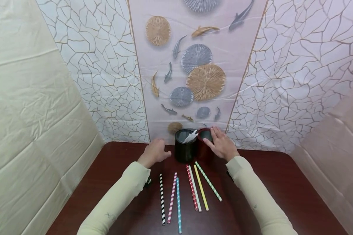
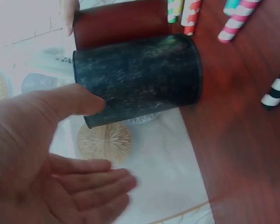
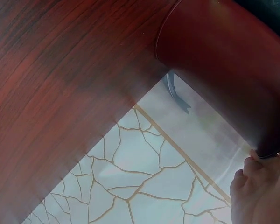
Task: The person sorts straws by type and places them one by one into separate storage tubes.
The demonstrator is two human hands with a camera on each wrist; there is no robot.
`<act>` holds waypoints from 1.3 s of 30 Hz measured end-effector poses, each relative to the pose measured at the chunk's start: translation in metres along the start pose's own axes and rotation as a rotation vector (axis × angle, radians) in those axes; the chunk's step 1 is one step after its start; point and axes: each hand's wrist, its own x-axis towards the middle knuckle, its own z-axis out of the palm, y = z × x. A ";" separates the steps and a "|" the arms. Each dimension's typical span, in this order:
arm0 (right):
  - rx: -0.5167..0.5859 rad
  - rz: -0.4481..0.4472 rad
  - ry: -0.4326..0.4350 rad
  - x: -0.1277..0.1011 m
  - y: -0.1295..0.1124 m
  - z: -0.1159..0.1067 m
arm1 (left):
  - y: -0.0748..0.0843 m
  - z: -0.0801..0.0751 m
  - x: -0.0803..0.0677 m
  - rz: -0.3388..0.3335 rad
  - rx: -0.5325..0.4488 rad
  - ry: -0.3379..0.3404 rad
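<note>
Two cylindrical cups stand touching side by side at the middle of the far edge of the dark red tabletop [image 1: 282, 182], against the patterned backdrop. The black cup [image 1: 184, 147], on the left, contains a white folded piece [image 1: 191, 136]; the dark red cup [image 1: 205, 148] stands to its right. The right hand [image 1: 222, 143] rests over the rim of the dark red cup, fingers extended across its mouth and thumb at the near rim; a firm grip cannot be confirmed. The left hand [image 1: 154, 152] lies on the tabletop just left of the black cup, fingers relaxed and holding nothing; in the left wrist view its thumb [image 2: 70, 102] reaches the side of the black cup. Seven striped paper straws [image 1: 191, 187] lie roughly parallel toward the near edge, between the two forearms.
</note>
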 end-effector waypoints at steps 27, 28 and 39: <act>0.004 0.006 0.004 0.000 -0.001 0.001 | -0.036 0.064 -0.055 -0.255 -0.245 -0.157; 0.000 0.006 0.005 0.000 0.000 0.001 | -0.036 0.066 -0.055 -0.256 -0.250 -0.151; -0.006 -0.004 0.024 0.000 -0.001 0.001 | -0.037 0.076 -0.054 -0.268 -0.261 -0.126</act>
